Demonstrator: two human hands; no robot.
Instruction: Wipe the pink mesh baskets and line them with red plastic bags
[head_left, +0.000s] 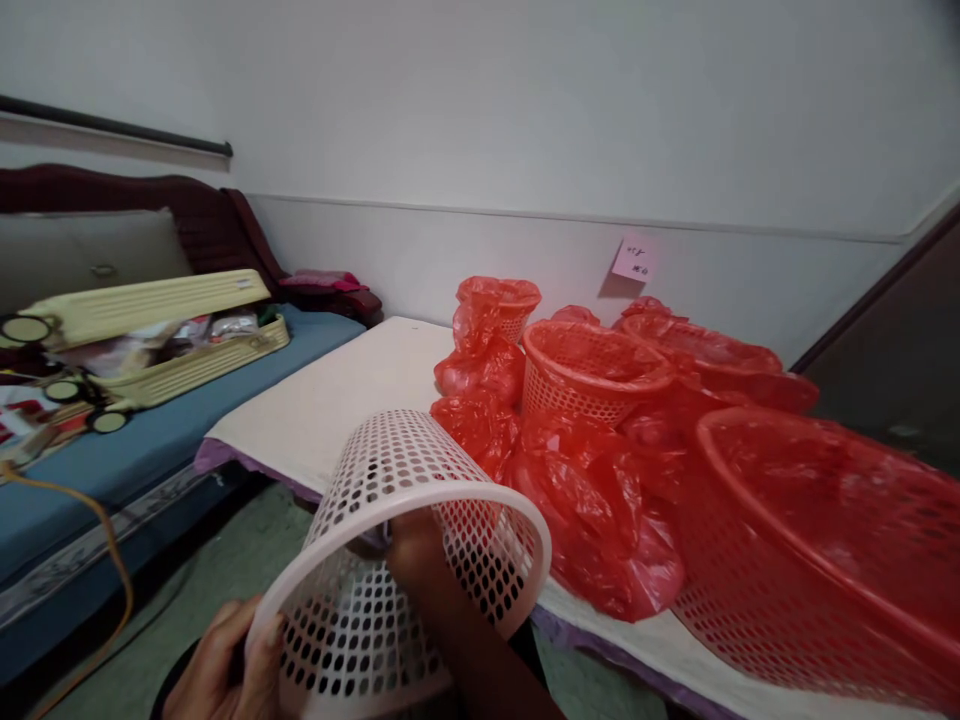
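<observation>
A white perforated plastic wastebasket (405, 455) is tilted on its side, its open mouth toward me. My left hand (229, 660) is closed around the left part of its rim, thumb on the outer edge. My right hand (416, 545) reaches through the mouth into the basket, with the forearm crossing the lower rim. Its fingers look curled near the inner wall; what they hold is too dark to make out. Just beyond the basket lies a crumpled red plastic bag (592, 510).
Several baskets lined with red bags stand on the cream-topped table (322, 385), including a large red-lined basket (810, 560) at right. At left, an open yellow suitcase (165, 305) lies on a blue bed (180, 420). A yellow cord (112, 550) hangs down. A paper note (631, 260) is on the wall.
</observation>
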